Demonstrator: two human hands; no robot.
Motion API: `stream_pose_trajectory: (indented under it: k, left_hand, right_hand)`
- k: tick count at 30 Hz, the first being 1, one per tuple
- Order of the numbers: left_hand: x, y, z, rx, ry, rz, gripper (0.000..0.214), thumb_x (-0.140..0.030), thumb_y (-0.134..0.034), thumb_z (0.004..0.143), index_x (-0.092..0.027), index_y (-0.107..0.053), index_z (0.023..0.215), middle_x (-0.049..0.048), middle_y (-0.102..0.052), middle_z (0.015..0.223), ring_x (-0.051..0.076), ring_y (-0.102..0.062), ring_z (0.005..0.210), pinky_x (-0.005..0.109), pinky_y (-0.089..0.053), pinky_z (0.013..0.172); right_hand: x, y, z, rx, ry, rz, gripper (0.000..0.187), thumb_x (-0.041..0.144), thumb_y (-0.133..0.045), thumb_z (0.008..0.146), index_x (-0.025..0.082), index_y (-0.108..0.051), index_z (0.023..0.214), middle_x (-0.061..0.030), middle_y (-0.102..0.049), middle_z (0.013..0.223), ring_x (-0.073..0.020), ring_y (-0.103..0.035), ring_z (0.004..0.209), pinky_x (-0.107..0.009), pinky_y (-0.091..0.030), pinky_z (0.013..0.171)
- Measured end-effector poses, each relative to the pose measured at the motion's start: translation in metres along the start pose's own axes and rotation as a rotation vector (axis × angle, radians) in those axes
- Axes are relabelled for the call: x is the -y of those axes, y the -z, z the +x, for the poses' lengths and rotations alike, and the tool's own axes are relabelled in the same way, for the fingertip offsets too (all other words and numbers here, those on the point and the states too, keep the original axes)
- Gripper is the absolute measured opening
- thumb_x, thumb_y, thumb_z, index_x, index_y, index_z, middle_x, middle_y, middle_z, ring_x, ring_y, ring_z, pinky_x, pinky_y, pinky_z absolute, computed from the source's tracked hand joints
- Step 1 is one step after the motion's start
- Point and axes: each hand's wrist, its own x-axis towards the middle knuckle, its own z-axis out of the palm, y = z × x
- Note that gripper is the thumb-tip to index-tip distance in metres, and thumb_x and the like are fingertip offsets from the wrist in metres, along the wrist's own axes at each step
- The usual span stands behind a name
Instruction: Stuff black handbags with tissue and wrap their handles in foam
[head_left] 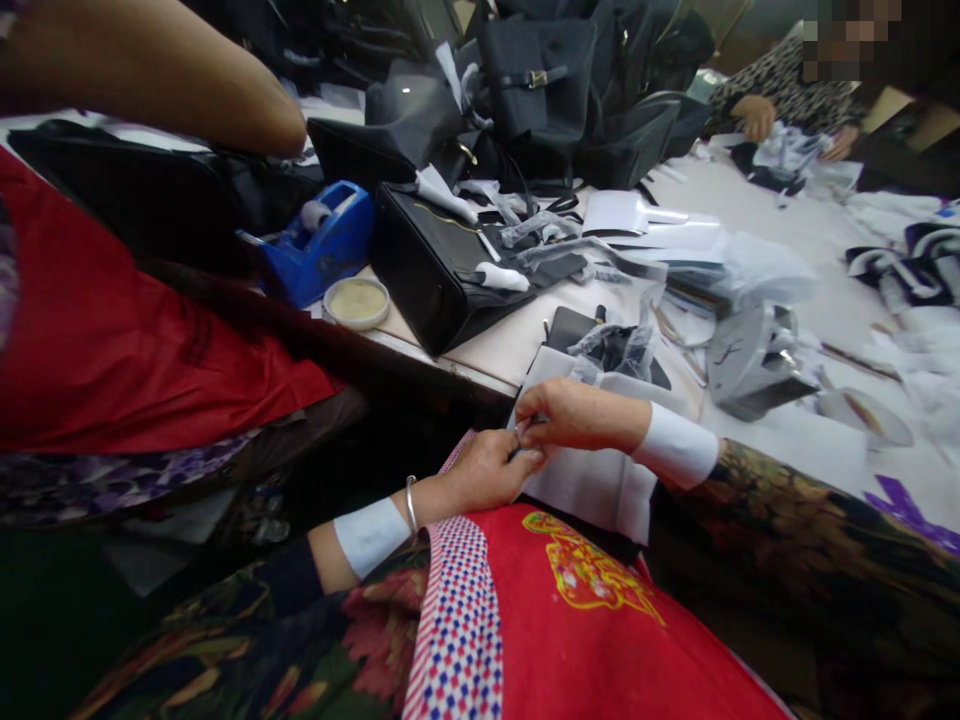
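My left hand [491, 470] and my right hand [551, 412] meet at the table's front edge, above my red apron [600, 620]. Fingers of both are closed in a pinch around something small and dark, too hidden to name. Below and behind them, a white sheet [592, 490] hangs over the edge. Just past my right hand lies a black leather piece [574, 328] with clear plastic wrap [637, 335] on it. A black handbag [427, 270] with white-wrapped handle ends lies farther left.
A blue tape dispenser [322, 245] and a round dish [357, 303] stand at the left edge. Black bags [536, 80] pile up behind. A grey metal dispenser [757, 360] sits at right. One co-worker's arm [165, 75] reaches in at left; another person's hand [754, 117] works far right.
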Motion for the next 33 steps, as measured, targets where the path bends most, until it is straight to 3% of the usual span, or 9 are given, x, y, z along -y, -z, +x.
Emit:
stream_pose_trajectory:
  k: [5, 10, 18, 23, 28, 33]
  left_hand:
    - [0.002, 0.001, 0.001, 0.004, -0.002, -0.028, 0.037, -0.043, -0.05, 0.096, -0.016, -0.075, 0.09, 0.0033, -0.071, 0.078, 0.016, -0.063, 0.07, 0.025, -0.041, 0.062]
    - [0.005, -0.002, 0.0, -0.008, -0.006, -0.058, 0.041, -0.048, -0.05, 0.096, -0.016, -0.073, 0.085, 0.0048, -0.072, 0.078, 0.018, -0.064, 0.07, 0.026, -0.041, 0.059]
    - [0.002, -0.002, 0.004, -0.03, 0.004, -0.104, 0.029, -0.033, -0.056, 0.09, -0.013, -0.07, 0.076, 0.0088, -0.074, 0.079, 0.021, -0.068, 0.072, 0.027, -0.044, 0.059]
    - [-0.001, 0.001, 0.004, -0.028, 0.002, -0.161, 0.029, -0.035, -0.056, 0.091, -0.013, -0.071, 0.081, 0.0051, -0.072, 0.078, 0.017, -0.062, 0.07, 0.026, -0.046, 0.064]
    - [0.002, 0.004, 0.005, 0.023, 0.031, -0.265, 0.033, -0.042, -0.06, 0.091, -0.013, -0.074, 0.086, 0.0035, -0.071, 0.081, 0.016, -0.058, 0.072, 0.025, -0.044, 0.065]
    - [0.001, 0.009, 0.004, 0.177, 0.135, -0.59, 0.038, -0.047, -0.069, 0.084, -0.012, -0.075, 0.098, 0.0048, -0.07, 0.084, 0.014, -0.058, 0.069, 0.023, -0.043, 0.06]
  right_hand:
    - [0.007, 0.007, 0.004, 0.065, 0.084, -0.236, 0.011, 0.016, -0.068, 0.086, 0.018, -0.078, 0.086, -0.0055, -0.077, 0.087, -0.0197, -0.067, 0.085, -0.027, -0.044, 0.075]
    - [0.017, 0.001, 0.005, 0.001, 0.205, -0.512, 0.014, 0.019, -0.066, 0.088, 0.017, -0.073, 0.076, -0.0085, -0.074, 0.086, -0.024, -0.06, 0.088, -0.034, -0.039, 0.075]
    - [0.016, -0.031, -0.007, -0.294, 0.388, -0.596, 0.017, 0.022, -0.061, 0.095, 0.018, -0.067, 0.081, -0.0074, -0.066, 0.085, -0.0255, -0.051, 0.09, -0.041, -0.032, 0.078]
    - [0.0, -0.044, -0.022, -0.421, 0.38, -0.54, 0.012, 0.018, -0.064, 0.092, 0.018, -0.068, 0.081, -0.0063, -0.067, 0.083, -0.0252, -0.053, 0.093, -0.041, -0.033, 0.082]
    - [-0.012, -0.065, -0.044, -0.58, 0.332, -0.502, 0.012, 0.023, -0.065, 0.094, 0.02, -0.073, 0.102, -0.0084, -0.072, 0.108, -0.0287, -0.052, 0.121, -0.043, -0.034, 0.098]
    - [-0.021, -0.092, -0.055, -0.772, 0.364, -0.597, 0.023, 0.015, -0.063, 0.094, 0.022, -0.071, 0.115, -0.0042, -0.069, 0.129, -0.029, -0.043, 0.139, -0.047, -0.023, 0.116]
